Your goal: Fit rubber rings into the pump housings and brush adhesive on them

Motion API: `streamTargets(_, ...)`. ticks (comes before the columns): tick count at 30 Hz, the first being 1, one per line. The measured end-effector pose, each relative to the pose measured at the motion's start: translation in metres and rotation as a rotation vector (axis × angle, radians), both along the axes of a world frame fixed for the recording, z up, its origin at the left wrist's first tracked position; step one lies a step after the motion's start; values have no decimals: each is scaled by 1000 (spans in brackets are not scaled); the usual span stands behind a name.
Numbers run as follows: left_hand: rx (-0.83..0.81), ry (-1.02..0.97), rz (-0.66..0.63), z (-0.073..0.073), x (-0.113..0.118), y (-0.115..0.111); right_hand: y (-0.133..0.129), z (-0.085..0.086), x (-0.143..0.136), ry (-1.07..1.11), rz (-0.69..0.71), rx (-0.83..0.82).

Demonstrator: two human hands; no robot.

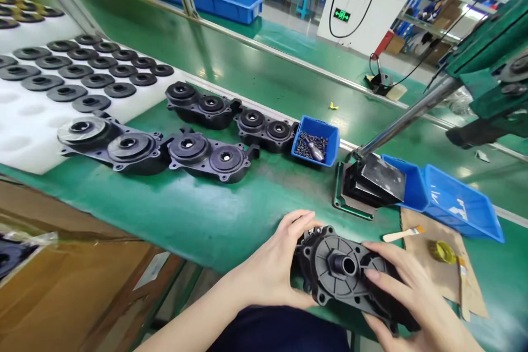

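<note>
Both hands are on a black plastic gear housing (pixel 337 269) at the front edge of the green bench. A ribbed round face with a hollow central hub points up toward me. My left hand (pixel 284 264) is wrapped round the left end, thumb below and fingers above. At the other end, my right hand (pixel 406 291) grips the housing, its fingers lying over the second round part and partly hiding it. Several similar black housings (pixel 208 154) stand to the left, each with two round discs on top.
Black discs (pixel 119 89) lie in rows on a white foam sheet (pixel 25 146) at the left. A blue bin (pixel 315 140) holds small metal parts. A press stand (pixel 371 181), blue trays (pixel 462 203), a brush (pixel 403 234) and a yellowish cup (pixel 442 251) on cardboard are at the right.
</note>
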State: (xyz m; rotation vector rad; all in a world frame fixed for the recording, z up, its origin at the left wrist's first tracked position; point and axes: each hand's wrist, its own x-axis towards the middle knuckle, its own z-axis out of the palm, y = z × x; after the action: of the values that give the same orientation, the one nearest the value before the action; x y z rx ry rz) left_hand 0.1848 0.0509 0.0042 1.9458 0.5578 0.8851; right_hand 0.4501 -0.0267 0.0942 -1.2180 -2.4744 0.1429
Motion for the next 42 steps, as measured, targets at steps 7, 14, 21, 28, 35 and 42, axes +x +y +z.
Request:
streamTargets(7, -6, -30, -14, 3, -1, 1, 6, -4, -6, -71, 25, 32)
streamTargets(14, 131, -71, -15, 2, -1, 4, 11, -7, -6, -113, 33, 39)
streamTargets(21, 125, -32, -21, 1, -4, 5, 10, -1, -8, -206, 60, 14)
streamTargets(28, 138, -87, 15, 4, -1, 5, 1, -7, 2, -255, 78, -54)
streamTargets(35, 175, -93, 28, 1, 0, 4, -2, -4, -10, -217, -6, -63)
streamTargets(42, 182, -32, -10, 3, -5, 4, 19, 12, -28, -419, 20, -67)
